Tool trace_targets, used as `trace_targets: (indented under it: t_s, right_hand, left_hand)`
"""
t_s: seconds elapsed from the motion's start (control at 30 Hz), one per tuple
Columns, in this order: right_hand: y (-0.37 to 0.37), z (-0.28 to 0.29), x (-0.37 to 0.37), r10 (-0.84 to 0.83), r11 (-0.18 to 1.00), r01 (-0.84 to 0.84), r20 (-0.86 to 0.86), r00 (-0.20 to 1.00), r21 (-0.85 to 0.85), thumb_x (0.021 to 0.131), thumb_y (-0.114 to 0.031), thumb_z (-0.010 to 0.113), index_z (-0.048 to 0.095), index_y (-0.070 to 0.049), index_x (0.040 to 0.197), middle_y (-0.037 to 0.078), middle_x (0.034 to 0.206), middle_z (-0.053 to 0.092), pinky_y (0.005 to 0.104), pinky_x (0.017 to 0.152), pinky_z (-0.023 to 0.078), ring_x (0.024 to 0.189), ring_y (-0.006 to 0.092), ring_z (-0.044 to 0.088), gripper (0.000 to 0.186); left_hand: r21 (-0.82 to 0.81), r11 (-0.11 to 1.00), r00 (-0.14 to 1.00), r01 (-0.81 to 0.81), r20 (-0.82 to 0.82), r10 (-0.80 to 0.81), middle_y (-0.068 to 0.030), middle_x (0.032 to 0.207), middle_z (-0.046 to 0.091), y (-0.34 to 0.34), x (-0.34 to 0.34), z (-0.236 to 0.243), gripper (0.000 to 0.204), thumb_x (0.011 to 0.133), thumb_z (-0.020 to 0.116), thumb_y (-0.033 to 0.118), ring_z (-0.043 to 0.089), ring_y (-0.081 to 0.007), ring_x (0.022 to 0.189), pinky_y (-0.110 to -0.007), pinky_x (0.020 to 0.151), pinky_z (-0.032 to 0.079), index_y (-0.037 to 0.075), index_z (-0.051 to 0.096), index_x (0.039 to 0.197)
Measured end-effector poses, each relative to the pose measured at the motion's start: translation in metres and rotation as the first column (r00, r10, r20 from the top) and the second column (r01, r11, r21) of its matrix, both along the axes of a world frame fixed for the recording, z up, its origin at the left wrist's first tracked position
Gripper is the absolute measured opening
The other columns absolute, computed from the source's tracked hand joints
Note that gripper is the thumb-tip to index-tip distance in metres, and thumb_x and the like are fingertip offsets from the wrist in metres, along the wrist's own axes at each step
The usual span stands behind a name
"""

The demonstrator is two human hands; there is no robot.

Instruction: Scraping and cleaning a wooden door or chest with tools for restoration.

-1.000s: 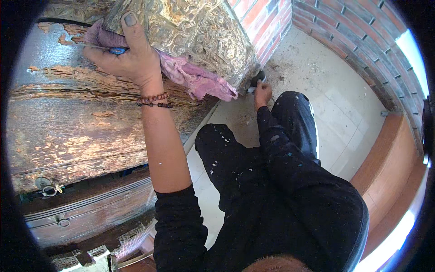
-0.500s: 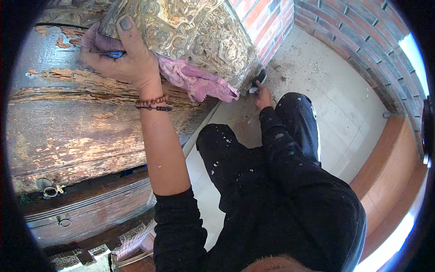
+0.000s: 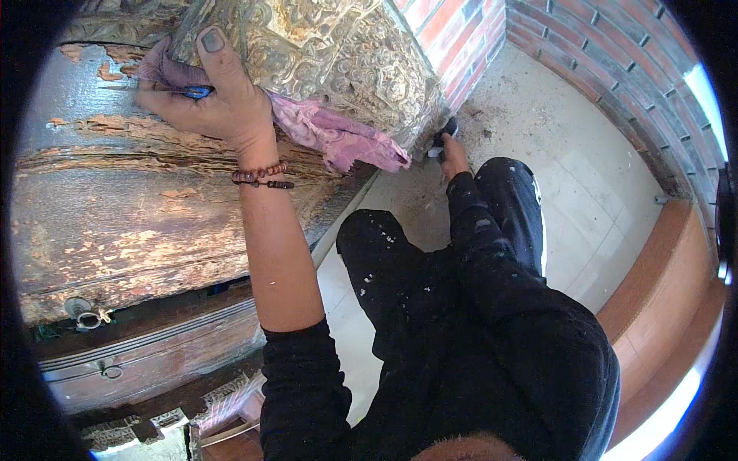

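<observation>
My left hand is closed round a bunched purple-pink cloth, its thumb against the edge of a carved, worn wooden panel. Beneath the palm a small blue object peeks out; most of it is covered by the fingers. The cloth trails along the panel's lower edge, its tail hanging toward my right hand. Down by the panel's far corner, my right hand grips a small dark tool with a pale part; its exact kind is too small to tell.
A weathered wooden chest top with flaking, splintered wood lies at left. Below it is a drawer front with a ring pull. Brick walls meet at a corner, with dirt on the tiled floor. A brown wooden ledge runs along the right.
The right hand and its dark tool have shifted slightly right. My left hand keeps its hold on the cloth, almost still, and a thin line now shows beside its fingers.
</observation>
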State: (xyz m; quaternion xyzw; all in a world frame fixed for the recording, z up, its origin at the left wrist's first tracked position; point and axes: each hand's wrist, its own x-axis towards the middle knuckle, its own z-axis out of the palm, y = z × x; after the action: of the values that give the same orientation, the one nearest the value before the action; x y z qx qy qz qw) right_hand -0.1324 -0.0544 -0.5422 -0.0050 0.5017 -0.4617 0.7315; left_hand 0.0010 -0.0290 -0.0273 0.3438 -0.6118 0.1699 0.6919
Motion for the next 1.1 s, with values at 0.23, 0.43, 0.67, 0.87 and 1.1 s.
trace_targets:
  t_s: [0.23,0.43,0.67,0.87,1.1]
  right_hand:
    - [0.006,-0.021,0.013,-0.088,0.973,-0.017,-0.441,0.893,-0.228,0.092,-0.027,0.065,0.063,0.002,0.096,0.012,0.085,0.066,0.0448,0.069,0.05,0.077,0.0279,0.064,0.03]
    - [0.001,-0.024,-0.005,-0.22,0.973,0.154,-0.5,0.838,-0.17,0.092,-0.028,0.068,0.06,0.004,0.11,0.013,0.095,0.067,0.0388,0.066,0.051,0.08,0.02,0.064,0.037]
    - [0.04,0.058,0.024,-0.146,0.937,-0.194,-0.83,0.539,-0.291,0.087,-0.031,0.071,0.064,0.006,0.104,0.019,0.084,0.069,0.0455,0.07,0.051,0.078,0.0338,0.067,0.041]
    - [0.107,0.053,0.052,0.174,0.692,-0.72,-0.956,0.236,-0.052,0.083,-0.033,0.071,0.063,0.006,0.1,0.028,0.089,0.067,0.0519,0.076,0.05,0.088,0.0478,0.065,0.043]
    - [0.055,0.099,0.027,0.262,0.868,-0.497,-0.861,0.437,0.011,0.081,-0.04,0.069,0.064,0.007,0.101,0.031,0.1,0.067,0.0522,0.079,0.051,0.095,0.0463,0.065,0.052]
  left_hand:
    - [-0.076,0.997,0.998,-0.007,0.069,0.012,-0.0042,0.099,0.05,-0.001,0.004,0.0,0.053,0.086,0.077,0.035,0.045,-0.0142,0.089,-0.031,0.08,0.041,0.001,0.051,0.118]
    - [-0.01,0.999,0.999,-0.045,0.018,0.045,-0.0096,0.106,0.051,0.001,-0.004,-0.002,0.062,0.083,0.079,0.041,0.052,-0.017,0.094,-0.032,0.086,0.046,-0.001,0.047,0.115]
    - [-0.033,0.984,0.981,-0.173,0.088,0.175,-0.0109,0.105,0.051,0.006,0.011,0.002,0.06,0.083,0.08,0.041,0.052,-0.0186,0.093,-0.033,0.084,0.045,-0.003,0.05,0.111]
    - [-0.076,0.993,0.995,-0.093,0.032,0.095,-0.012,0.105,0.052,-0.003,-0.007,-0.004,0.064,0.082,0.08,0.044,0.053,-0.0208,0.095,-0.036,0.087,0.045,-0.004,0.05,0.113]
    - [-0.036,0.979,0.977,-0.203,0.06,0.204,-0.0115,0.109,0.052,0.02,0.012,0.002,0.057,0.083,0.079,0.035,0.051,-0.0209,0.098,-0.036,0.092,0.042,-0.004,0.051,0.114]
